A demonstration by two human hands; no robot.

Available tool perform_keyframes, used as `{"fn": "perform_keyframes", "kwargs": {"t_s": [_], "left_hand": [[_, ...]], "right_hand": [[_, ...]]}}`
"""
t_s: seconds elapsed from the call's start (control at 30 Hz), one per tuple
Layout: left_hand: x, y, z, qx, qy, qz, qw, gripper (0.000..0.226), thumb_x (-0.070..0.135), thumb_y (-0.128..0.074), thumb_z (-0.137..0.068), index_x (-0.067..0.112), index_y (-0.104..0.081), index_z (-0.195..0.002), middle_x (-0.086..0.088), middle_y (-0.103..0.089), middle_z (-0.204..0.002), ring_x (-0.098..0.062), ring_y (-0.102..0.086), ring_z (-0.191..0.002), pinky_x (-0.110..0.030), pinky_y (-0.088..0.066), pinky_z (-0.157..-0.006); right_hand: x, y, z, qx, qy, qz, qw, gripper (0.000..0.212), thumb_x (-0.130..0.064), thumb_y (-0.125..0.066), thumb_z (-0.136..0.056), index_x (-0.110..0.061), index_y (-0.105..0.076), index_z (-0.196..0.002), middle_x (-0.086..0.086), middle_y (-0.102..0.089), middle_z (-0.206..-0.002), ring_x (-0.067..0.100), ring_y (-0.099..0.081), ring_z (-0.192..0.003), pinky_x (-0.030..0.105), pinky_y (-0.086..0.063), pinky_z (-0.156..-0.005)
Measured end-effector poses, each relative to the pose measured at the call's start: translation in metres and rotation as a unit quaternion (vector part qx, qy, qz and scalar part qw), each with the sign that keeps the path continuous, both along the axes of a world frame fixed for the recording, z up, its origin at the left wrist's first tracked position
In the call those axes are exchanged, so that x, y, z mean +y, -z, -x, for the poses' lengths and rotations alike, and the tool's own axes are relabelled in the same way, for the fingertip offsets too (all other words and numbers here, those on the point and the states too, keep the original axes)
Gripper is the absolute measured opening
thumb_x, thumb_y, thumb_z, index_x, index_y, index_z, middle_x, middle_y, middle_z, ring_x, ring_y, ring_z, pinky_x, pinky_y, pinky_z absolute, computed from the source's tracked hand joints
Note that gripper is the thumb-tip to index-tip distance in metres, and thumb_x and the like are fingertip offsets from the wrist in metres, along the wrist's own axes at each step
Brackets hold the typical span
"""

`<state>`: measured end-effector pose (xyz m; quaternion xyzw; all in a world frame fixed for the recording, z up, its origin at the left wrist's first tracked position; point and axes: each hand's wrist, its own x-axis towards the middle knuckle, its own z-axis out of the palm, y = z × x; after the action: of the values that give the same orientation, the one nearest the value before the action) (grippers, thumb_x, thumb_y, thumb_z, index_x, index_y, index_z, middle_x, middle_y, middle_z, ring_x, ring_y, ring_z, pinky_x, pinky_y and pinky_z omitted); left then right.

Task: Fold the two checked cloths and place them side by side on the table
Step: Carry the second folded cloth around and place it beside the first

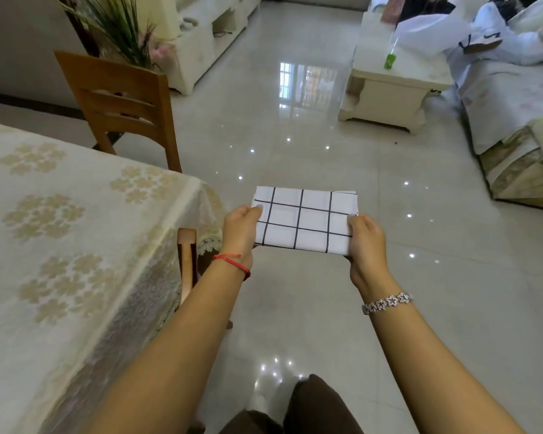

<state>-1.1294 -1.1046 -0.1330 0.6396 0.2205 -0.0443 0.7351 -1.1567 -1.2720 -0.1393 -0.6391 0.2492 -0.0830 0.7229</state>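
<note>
A white checked cloth (304, 220) with thin black lines is folded into a flat rectangle and held in the air over the floor. My left hand (240, 233) grips its left edge, thumb on top. At the right edge my right hand (365, 242) grips the same way. The table (60, 220), covered in a cream flowered tablecloth, lies to the left of my hands, and its near corner is just left of my left hand. No second checked cloth is in sight.
A wooden chair (123, 104) stands at the table's far end, and another chair's top (187, 258) pokes up at the table's right edge. A cream coffee table (389, 92) and a covered sofa (514, 120) stand across the glossy tiled floor.
</note>
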Motion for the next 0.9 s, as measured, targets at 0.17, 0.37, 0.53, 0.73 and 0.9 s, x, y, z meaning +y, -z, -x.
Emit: {"fn": "perform_keyframes", "kwargs": {"t_s": [0.17,0.37,0.53,0.73,0.9], "left_hand": [[-0.013,0.005,-0.056,0.003,-0.010,-0.010,1.000,0.023,0.012,-0.051,-0.091,0.017,-0.055,-0.069,-0.002,-0.056,-0.070,-0.015,-0.053,-0.063,-0.027,-0.043,-0.059],[-0.043,-0.003,-0.136,0.008,-0.068,-0.002,0.998,0.025,0.012,-0.051,-0.091,0.019,-0.055,-0.067,0.001,-0.055,-0.068,-0.012,-0.051,-0.058,-0.018,-0.042,-0.048],[-0.070,-0.011,-0.192,0.015,-0.122,0.005,0.992,0.027,0.011,-0.051,-0.091,0.021,-0.054,-0.066,0.002,-0.053,-0.067,-0.010,-0.049,-0.058,-0.019,-0.040,-0.049],[-0.077,-0.020,-0.242,0.015,-0.157,-0.005,0.987,0.022,0.010,-0.051,-0.091,0.020,-0.056,-0.072,0.001,-0.053,-0.070,-0.011,-0.048,-0.060,-0.009,-0.038,-0.037],[-0.070,-0.022,-0.286,0.007,-0.174,-0.026,0.984,0.020,0.012,-0.046,-0.092,0.022,-0.060,-0.104,0.005,-0.053,-0.074,-0.011,-0.046,-0.061,-0.012,-0.033,-0.034]], "right_hand": [[-0.015,0.005,-0.062,0.013,-0.017,0.000,1.000,0.033,-0.007,-0.041,-0.090,-0.020,-0.041,-0.059,-0.009,-0.042,-0.056,0.006,-0.038,-0.052,0.018,-0.031,-0.049],[-0.044,-0.002,-0.158,0.015,-0.080,0.003,0.997,0.025,-0.009,-0.040,-0.091,-0.018,-0.047,-0.069,-0.002,-0.046,-0.065,0.010,-0.042,-0.060,0.024,-0.035,-0.057],[-0.068,-0.013,-0.228,0.013,-0.128,0.009,0.992,0.027,-0.009,-0.040,-0.091,-0.019,-0.046,-0.067,-0.003,-0.046,-0.065,0.009,-0.042,-0.059,0.021,-0.035,-0.053],[-0.078,-0.015,-0.296,0.016,-0.162,0.020,0.986,0.032,-0.007,-0.040,-0.090,-0.019,-0.040,-0.061,-0.004,-0.041,-0.061,0.010,-0.039,-0.057,0.022,-0.032,-0.051],[-0.067,-0.010,-0.350,0.028,-0.204,0.021,0.978,0.025,-0.009,-0.040,-0.091,-0.018,-0.046,-0.067,-0.001,-0.047,-0.069,0.013,-0.044,-0.064,0.026,-0.037,-0.056]]}}
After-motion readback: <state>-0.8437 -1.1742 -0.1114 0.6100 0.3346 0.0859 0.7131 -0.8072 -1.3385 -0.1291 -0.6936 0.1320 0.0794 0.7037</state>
